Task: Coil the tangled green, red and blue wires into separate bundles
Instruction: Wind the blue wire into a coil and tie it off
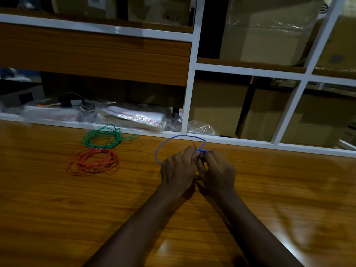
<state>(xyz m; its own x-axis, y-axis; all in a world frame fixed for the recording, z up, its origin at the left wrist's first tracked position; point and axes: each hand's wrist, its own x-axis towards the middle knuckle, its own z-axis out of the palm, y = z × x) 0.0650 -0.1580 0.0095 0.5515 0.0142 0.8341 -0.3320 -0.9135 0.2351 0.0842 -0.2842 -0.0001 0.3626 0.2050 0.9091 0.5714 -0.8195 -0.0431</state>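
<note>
A green wire coil (104, 138) lies on the wooden table near the back edge, with loose ends trailing right. Just in front of it lies a red wire coil (93, 161). To the right, a blue wire (163, 144) forms a loop that rises toward the back edge and returns between my hands. My left hand (178, 170) pinches the blue wire with curled fingers. Touching it on the right, my right hand (217, 171) also pinches the bunched blue wire at the fingertips. A thin dark wire end (194, 145) sticks up above my fingers.
The wooden table (77, 209) stretches toward me. A white-framed shelf unit (189, 93) stands along its back edge, holding plastic bags (134, 117) and cardboard boxes (265, 35). Another crumpled plastic bag (202, 128) sits behind the blue loop.
</note>
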